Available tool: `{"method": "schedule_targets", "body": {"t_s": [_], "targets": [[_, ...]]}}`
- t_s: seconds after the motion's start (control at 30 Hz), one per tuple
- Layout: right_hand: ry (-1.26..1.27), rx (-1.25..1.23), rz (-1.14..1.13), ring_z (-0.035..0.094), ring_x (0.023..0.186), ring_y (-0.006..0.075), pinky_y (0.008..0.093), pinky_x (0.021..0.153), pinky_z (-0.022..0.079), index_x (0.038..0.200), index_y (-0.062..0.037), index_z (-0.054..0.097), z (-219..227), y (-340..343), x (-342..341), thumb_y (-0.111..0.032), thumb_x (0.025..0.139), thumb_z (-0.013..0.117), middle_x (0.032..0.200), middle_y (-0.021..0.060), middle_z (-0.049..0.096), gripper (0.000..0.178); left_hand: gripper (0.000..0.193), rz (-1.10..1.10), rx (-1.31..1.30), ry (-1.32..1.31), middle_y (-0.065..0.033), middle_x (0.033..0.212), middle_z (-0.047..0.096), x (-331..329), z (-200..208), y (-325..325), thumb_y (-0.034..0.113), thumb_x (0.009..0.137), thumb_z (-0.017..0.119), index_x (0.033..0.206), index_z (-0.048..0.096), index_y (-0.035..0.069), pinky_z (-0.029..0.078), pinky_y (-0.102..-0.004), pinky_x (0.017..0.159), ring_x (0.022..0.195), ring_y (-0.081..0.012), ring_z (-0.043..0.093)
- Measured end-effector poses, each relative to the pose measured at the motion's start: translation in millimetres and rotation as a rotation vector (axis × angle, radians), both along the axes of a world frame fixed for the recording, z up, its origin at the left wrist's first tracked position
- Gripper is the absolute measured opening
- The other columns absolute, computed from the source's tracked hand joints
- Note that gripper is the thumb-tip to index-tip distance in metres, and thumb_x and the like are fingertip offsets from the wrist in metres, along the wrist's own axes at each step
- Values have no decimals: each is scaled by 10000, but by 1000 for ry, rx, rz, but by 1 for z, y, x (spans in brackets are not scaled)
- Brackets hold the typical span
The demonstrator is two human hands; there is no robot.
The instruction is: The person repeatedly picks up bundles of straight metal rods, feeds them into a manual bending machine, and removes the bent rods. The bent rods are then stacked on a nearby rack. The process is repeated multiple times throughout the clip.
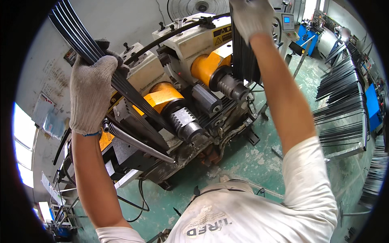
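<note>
My left hand (94, 87), in a pale knit glove, is closed around a bundle of long black strips (75, 30). The bundle slants from the upper left down past the nearer yellow-and-black clamping head (172, 103) of a machine. At the top edge, my gloved right hand (253, 18) is closed at the top of a second bundle of black strips (244, 60). Those strips hang beside the farther yellow head (208, 69). The right hand's fingertips are partly cut off by the frame and slightly blurred.
A ribbed metal hose (135, 141) crosses the machine's near side. Black cables (142, 198) hang towards the green floor (263, 162). At right, a metal rack (346, 152) carries many black strips. A control box (287, 22) stands behind, and a fan (200, 7) at the back. Another person (344, 34) is far right.
</note>
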State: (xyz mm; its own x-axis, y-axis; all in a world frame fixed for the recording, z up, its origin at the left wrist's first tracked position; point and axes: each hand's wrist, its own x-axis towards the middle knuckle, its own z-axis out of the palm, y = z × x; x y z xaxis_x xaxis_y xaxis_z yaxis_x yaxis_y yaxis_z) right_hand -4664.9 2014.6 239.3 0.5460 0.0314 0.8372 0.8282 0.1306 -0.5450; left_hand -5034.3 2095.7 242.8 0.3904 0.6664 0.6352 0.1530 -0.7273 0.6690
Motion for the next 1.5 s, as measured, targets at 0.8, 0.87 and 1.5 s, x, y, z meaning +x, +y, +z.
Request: {"method": "schedule_targets", "body": {"t_s": [0.8, 0.87, 1.5], "targets": [[1013, -552, 802, 655, 1407, 278, 409, 1181, 525, 1695, -152, 510, -451, -20, -38, -220, 1058, 741, 1516, 128, 707, 681, 221, 102, 899, 764, -86, 1132, 883, -19, 17, 13, 162, 1093, 740, 1293, 798, 89, 724, -346, 950, 1047, -243, 874], [458, -1070, 493, 638, 1460, 289, 403, 1233, 500, 1695, -183, 509, -441, -20, -48, -175, 1062, 663, 1531, 131, 707, 652, 221, 98, 883, 750, -95, 1100, 881, -30, 14, 18, 175, 1107, 726, 1296, 799, 86, 729, -331, 931, 1026, -241, 875], [1391, -197, 613, 742, 1105, 299, 439, 998, 623, 1373, 102, 700, -385, -244, -193, -367, 1153, 716, 1318, 191, 745, 518, 252, 184, -308, -548, -52, 972, 745, -162, -72, -327, -9, 1002, 681, 1253, 671, 20, 608, -320, 842, 907, -146, 726]]}}
